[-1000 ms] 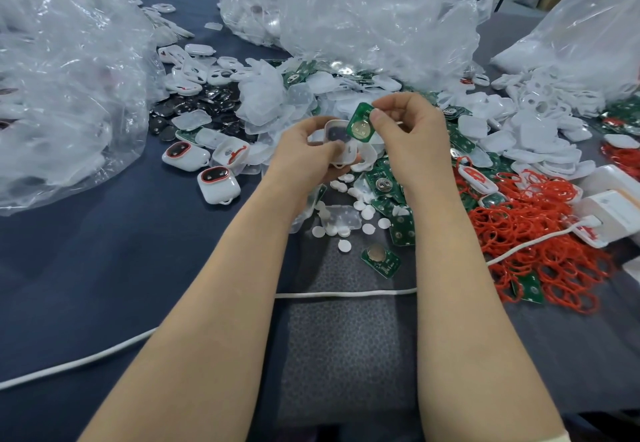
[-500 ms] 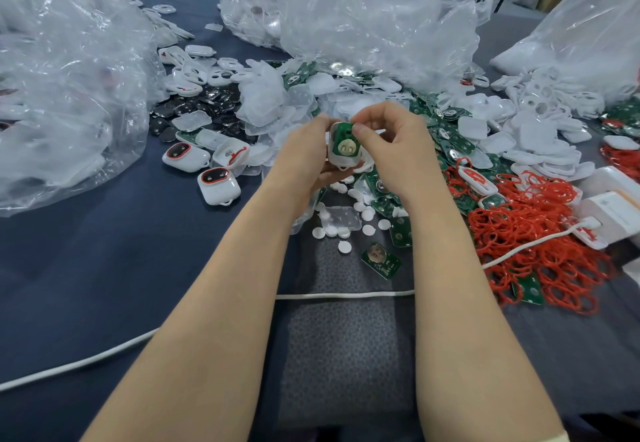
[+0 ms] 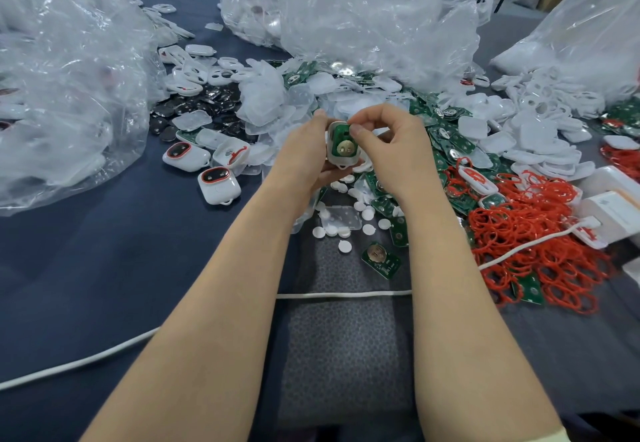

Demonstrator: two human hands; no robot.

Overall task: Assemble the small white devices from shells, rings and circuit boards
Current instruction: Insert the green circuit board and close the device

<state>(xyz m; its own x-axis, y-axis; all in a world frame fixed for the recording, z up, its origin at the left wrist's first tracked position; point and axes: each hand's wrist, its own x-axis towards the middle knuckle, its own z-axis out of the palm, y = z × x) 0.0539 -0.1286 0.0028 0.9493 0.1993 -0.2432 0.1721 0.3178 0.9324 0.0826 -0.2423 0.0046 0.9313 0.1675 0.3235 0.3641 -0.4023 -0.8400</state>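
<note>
Left hand (image 3: 304,154) grips white shell (image 3: 343,161) from its left side. Right hand (image 3: 391,145) pinches top edge of green circuit board (image 3: 343,142), board lying inside shell. Judgement: press board down evenly, keep shell steady, check corners seat flush before adding ring.

green circuit board (image 3: 343,142) now seated inside white shell (image 3: 343,159), no longer raised above it, right hand (image 3: 388,151) thumb pressing its top edge

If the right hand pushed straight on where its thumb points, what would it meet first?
The green circuit board: the right hand pinches it, in the white shell the left hand grips.
</note>
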